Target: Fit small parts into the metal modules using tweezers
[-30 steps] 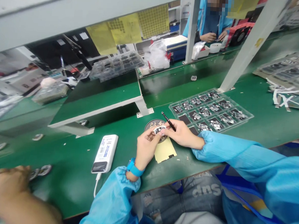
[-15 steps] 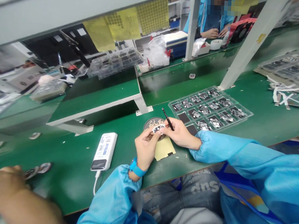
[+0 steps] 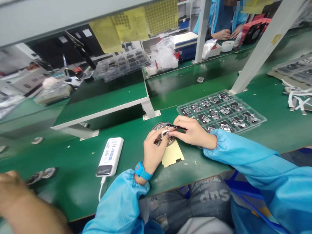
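My left hand (image 3: 153, 149) pinches a small white part with dark and metallic detail (image 3: 165, 133) between thumb and fingertips. My right hand (image 3: 194, 132) is closed around a slim black pen-like tool (image 3: 176, 127), which now lies nearly level and points left over the part. Its exact kind is too small to tell. The right fingertips meet the left ones at the part. Below both hands is a round grey dish (image 3: 159, 124) of tiny light pieces, partly hidden by the fingers. A yellow paper sheet (image 3: 174, 154) lies on the bench just nearer to me.
A clear compartment tray (image 3: 259, 120) of small assemblies lies beyond my right hand. To the left are a white power bank (image 3: 110, 156) with a cable and a raised green shelf (image 3: 107, 100). Another person's bare arm (image 3: 15, 197) rests at lower left; a co-worker (image 3: 220, 26) sits opposite.
My right hand has turned, swinging the black tool from upright to nearly level over the white part. The part is tilted differently in my left fingers. The view has shifted slightly.
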A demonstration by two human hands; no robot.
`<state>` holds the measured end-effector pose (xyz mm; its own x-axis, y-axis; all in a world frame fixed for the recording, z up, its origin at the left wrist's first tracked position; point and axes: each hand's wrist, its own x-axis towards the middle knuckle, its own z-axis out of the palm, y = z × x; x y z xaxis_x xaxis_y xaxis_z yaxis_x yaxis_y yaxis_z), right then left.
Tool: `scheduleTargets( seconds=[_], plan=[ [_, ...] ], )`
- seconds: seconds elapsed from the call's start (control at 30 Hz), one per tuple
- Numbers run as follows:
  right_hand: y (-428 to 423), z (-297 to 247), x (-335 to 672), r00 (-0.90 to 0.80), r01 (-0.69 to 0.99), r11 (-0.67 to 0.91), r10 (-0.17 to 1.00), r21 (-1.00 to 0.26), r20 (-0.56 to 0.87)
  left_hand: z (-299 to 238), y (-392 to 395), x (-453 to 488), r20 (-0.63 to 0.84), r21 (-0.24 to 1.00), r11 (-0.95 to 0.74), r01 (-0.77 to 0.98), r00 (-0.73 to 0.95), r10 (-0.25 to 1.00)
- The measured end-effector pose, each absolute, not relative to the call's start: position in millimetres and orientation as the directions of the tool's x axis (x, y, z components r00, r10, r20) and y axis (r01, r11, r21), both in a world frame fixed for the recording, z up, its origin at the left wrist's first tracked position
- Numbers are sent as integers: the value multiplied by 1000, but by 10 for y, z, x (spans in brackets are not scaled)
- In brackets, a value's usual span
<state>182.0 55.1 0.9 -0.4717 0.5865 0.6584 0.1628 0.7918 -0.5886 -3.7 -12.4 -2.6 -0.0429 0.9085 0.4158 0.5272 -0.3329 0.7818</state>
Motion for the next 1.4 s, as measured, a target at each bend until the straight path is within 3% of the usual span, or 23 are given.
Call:
scheduleTargets(
  seconds=[0.43,0.8,0.97,1.07,1.13,1.23,1.4],
  plan=[
    [543,-61,1816,-502,253,817,569,-518,651,-70,-93,-86,429,737,-339,584,-16,903],
    [674,-115,1797,-527,102,715,628,-692,572,-26,-25,-250,378,714,-326,619,49,924],
    [750,-148,1756,-549,360,692,700,-626,457,-4,177,-717,376,614,-119,781,-157,913],
    [751,-156,1735,-557,454,675,725,-582,405,49,441,-1041,298,511,70,857,-253,921],
    [727,-140,1735,-541,442,678,724,-587,428,106,671,-1224,202,430,228,874,-339,919],
    [685,-83,1763,-501,365,689,712,-626,492,164,1013,-1382,185,384,317,867,-409,893],
    [665,37,1850,-404,309,678,729,-667,553,47,1379,-1284,198,319,248,915,-320,926]
  ],
)
